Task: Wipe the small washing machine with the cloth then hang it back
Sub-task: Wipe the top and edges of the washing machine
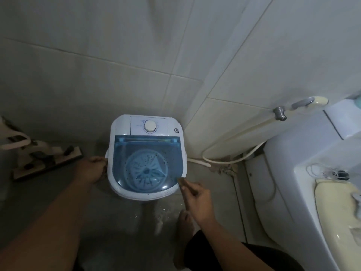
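One bare foot (184, 220) stands nearest on the wet grey floor (121, 231), beside a dark shorts leg (224, 255). Two hands are in view. The right hand (197, 194) has its fingers (187, 187) closed on a thin brown strip, seemingly the cloth (182, 182), though it is too small to tell for sure; its tip touches the front right rim of the one small washing machine (147, 155). The left hand (91, 169) has its fingers curled around the handle on the machine's left side.

The machine stands on the floor close to the tiled wall (97, 55), in the corner. Its body is white, with one translucent blue lid (146, 163) shut over the tub. Through the lid one pale ribbed pulsator (146, 170) shows at the bottom; otherwise the tub looks empty. Dark specks dot the lid and the front rim. Behind the lid sits one round white dial (150, 126) and one small round port (176, 130).

To the left one flat mop (46, 163) lies on the floor. To the right stands one white toilet (312, 163), with one spray hose (234, 141) looping down the wall.
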The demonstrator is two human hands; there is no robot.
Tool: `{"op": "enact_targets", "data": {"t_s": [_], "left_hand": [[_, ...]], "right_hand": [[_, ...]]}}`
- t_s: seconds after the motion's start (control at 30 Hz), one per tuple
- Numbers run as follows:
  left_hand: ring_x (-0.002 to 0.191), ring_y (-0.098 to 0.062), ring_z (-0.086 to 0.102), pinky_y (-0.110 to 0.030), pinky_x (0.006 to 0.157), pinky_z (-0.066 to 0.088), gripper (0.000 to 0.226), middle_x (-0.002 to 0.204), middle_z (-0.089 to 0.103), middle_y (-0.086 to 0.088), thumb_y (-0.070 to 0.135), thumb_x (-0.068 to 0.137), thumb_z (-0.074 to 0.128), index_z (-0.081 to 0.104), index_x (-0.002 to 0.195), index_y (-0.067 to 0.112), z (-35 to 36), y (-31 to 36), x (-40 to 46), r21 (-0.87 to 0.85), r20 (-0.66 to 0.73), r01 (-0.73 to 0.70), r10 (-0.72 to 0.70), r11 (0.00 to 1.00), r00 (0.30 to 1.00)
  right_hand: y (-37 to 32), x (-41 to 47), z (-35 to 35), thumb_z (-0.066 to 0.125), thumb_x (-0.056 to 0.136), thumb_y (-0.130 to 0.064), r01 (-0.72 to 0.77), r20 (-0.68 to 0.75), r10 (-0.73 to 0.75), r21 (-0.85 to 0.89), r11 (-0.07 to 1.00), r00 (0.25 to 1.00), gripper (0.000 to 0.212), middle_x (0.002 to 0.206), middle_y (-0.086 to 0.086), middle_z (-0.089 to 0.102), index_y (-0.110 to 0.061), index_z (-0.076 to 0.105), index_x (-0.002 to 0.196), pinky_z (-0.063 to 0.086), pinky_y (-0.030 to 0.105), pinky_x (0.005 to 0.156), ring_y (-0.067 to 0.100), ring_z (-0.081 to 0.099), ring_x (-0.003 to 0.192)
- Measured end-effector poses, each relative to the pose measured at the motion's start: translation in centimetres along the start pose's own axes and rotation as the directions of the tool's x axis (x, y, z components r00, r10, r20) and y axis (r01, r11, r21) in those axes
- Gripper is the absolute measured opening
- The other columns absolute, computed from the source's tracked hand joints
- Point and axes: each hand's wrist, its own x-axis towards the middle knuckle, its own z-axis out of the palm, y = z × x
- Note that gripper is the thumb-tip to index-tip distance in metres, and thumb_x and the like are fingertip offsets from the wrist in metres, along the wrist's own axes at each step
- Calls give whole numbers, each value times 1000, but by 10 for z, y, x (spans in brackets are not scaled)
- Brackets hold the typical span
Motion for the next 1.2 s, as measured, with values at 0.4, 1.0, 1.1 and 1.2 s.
{"op": "enact_targets", "data": {"t_s": [0.4,1.0,1.1,1.2], "left_hand": [[90,-34,72,-55,88,57,5,102,73,-20,22,82,68,63,80,24,-6,-15,27,42,-53,1,1,999,999],[88,-34,73,-53,85,59,18,100,74,-18,12,84,65,69,102,12,-2,-14,25,14,-5,-10,10,1000,1000],[88,-35,73,-54,85,58,12,100,74,-20,14,84,66,69,96,15,-1,-16,28,4,-1,-14,14,1000,1000],[87,-35,73,-55,84,59,7,99,75,-19,20,83,67,68,90,19,-2,-19,30,24,-8,-16,17,1000,1000]], "right_hand": [[-3,37,45,65,98,-33,-40,-263,57,69,997,963,35,114,0,63,-28,70,132,54,30,101,9,68,98],[-9,-47,36,71,96,-7,157,-325,-153,-13,987,933,34,120,-3,61,-19,74,127,51,23,104,7,65,114],[-8,-37,43,71,96,-9,118,-307,-130,-57,991,943,35,120,-5,60,-26,72,126,48,15,103,9,65,114],[-5,-51,71,72,96,-10,275,-155,-302,-174,946,941,38,119,-5,60,-30,72,128,51,17,99,6,66,111]]}}
